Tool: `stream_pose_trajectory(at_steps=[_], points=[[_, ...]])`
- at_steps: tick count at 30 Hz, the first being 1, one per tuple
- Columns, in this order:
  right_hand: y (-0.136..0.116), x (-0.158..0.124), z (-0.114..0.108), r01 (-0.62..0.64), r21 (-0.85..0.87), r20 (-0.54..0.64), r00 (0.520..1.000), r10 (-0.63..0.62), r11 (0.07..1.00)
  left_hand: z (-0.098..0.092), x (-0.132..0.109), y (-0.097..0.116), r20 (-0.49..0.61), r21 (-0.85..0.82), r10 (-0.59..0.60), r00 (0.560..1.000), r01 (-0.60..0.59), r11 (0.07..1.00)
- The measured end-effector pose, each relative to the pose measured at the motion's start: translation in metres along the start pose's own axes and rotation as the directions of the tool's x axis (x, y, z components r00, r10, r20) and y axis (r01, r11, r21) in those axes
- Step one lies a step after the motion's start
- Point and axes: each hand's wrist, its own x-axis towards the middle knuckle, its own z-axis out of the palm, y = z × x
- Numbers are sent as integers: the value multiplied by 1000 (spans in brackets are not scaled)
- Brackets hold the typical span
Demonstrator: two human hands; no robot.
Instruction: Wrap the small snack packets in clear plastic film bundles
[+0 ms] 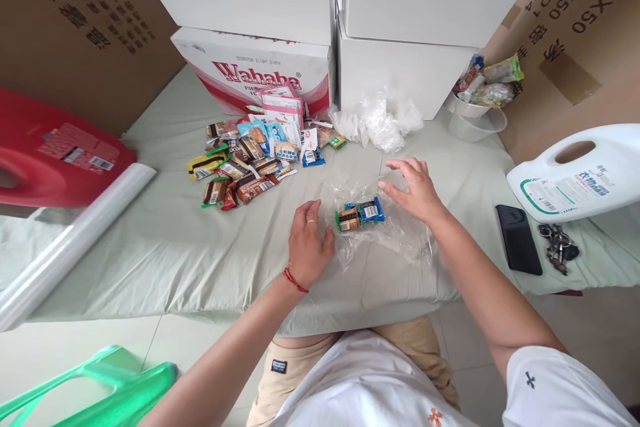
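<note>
A sheet of clear plastic film [400, 243] lies crumpled on the cloth in front of me. Two small wrapped snacks sit on it side by side: one in a brown and green wrapper [349, 219], the other in a blue wrapper [371, 210]. My left hand [309, 240] is at the film's left edge, fingers loosely bent and thumb apart, holding nothing. Over the film's upper right side is my right hand [413, 190], its fingers and thumb spread with nothing in them. Whether either hand touches the film I cannot tell.
A pile of packaged snacks [250, 163] lies before a Wahaha box [260, 73]. Beside it is bunched clear plastic [383, 123]. A film roll [75, 243] and red jug [60, 147] stand left; a plastic cup [477, 121], white jug [580, 173], phone [519, 240] and keys [559, 248] are right.
</note>
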Motion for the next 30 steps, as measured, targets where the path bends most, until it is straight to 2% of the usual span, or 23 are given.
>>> stream_pose_trajectory(at_steps=[4,6,8,11,13,16,18,19,21,25,27,30], points=[[-4,30,13,-1,-4,118,993,2,1000,6,-1,-8,89,71,-125,988,119,990],[-15,31,13,96,30,146,984,-99,995,7,-2,-11,79,64,-150,986,145,987],[-28,23,13,234,80,235,940,-247,969,7,-4,-11,-4,66,-132,991,132,989],[-39,3,17,328,146,399,844,-359,933,3,-9,-4,-148,95,6,989,9,995],[-41,-10,23,315,138,444,828,-343,939,-2,-12,1,-163,123,167,972,-148,981],[-42,-26,30,302,77,449,840,-304,950,-11,-16,4,-1,97,425,905,-422,901],[-43,-33,32,298,35,437,854,-283,954,-16,-17,3,142,25,494,858,-502,864],[-44,-36,32,291,18,426,863,-271,957,-18,-18,2,194,-5,483,854,-491,871],[-45,-40,30,269,5,393,885,-249,963,-22,-19,-1,243,-35,399,884,-403,915],[-40,-42,25,201,47,300,932,-205,979,-26,-20,-1,249,-48,186,951,-179,983],[-35,-42,21,130,73,264,954,-145,989,-24,-20,0,242,-41,140,960,-134,990],[-27,-42,16,-1,126,216,976,-27,992,-20,-20,1,252,-8,141,957,-144,990]])
